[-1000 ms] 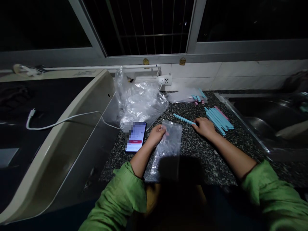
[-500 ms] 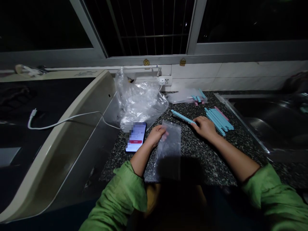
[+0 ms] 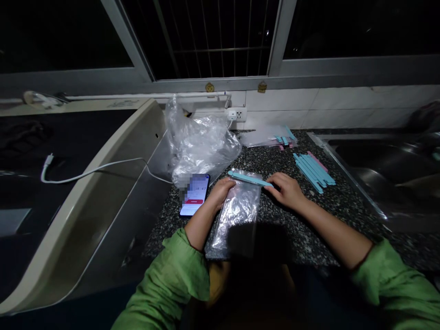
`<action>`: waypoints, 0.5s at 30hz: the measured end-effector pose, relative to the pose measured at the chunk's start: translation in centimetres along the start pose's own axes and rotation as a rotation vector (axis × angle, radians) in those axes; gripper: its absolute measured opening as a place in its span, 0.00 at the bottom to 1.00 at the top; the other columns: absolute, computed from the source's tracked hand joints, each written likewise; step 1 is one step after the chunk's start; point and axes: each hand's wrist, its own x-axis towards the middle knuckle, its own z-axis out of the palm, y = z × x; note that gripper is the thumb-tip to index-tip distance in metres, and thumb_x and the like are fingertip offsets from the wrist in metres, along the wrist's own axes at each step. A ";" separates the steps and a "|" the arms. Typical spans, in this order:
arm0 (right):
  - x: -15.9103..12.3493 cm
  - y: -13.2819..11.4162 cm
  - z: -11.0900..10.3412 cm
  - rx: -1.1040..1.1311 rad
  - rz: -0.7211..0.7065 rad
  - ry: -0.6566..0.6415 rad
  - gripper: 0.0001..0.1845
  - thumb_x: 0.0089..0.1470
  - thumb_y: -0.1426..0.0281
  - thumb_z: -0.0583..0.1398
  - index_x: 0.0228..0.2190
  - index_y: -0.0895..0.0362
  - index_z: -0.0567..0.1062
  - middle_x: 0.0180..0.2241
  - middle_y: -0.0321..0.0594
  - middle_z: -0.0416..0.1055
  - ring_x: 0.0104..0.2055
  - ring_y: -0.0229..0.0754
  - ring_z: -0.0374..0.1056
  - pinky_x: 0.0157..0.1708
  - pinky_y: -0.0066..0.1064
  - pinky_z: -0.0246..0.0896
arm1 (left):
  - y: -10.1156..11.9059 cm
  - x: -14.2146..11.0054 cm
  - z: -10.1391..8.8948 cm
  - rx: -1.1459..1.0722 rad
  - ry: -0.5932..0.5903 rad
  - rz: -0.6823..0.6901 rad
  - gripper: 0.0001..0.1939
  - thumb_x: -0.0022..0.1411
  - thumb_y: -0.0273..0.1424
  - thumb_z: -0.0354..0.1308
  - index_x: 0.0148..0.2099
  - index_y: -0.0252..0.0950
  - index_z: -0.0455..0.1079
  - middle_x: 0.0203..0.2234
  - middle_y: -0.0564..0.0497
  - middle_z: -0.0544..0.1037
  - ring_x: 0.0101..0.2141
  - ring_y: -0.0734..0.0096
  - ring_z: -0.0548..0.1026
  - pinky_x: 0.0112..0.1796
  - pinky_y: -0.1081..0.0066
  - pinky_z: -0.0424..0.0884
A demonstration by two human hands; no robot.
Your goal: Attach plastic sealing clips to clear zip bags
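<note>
Speckled counter [image 3: 278, 206], dim light. We've got one blue strip [image 3: 252, 179] across the top of a clear bag [image 3: 239, 215], right hand [image 3: 288, 190] pinching its near end. Left hand [image 3: 222, 192] grips the bag's upper edge. Strip looks light, fairly stiff; an end pinch suits it. Bag: thin, floppy, slick; hold by the rim. Farther back, flat bags [image 3: 263, 138] with blue and pink pieces, contents unclear.

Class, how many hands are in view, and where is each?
2: left hand gripping the clear plastic bag near its top; right hand holding at least one blue strip over it.
</note>
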 end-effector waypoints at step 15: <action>-0.2 0.4 0.5 0.064 -0.015 -0.046 0.13 0.58 0.62 0.51 0.33 0.56 0.71 0.32 0.44 0.70 0.36 0.43 0.66 0.36 0.34 0.64 | -0.2 0.2 0.0 -0.236 0.060 -0.024 0.10 0.51 0.32 0.50 0.22 0.34 0.67 0.14 0.53 0.71 0.17 0.75 0.67 0.23 0.73 0.64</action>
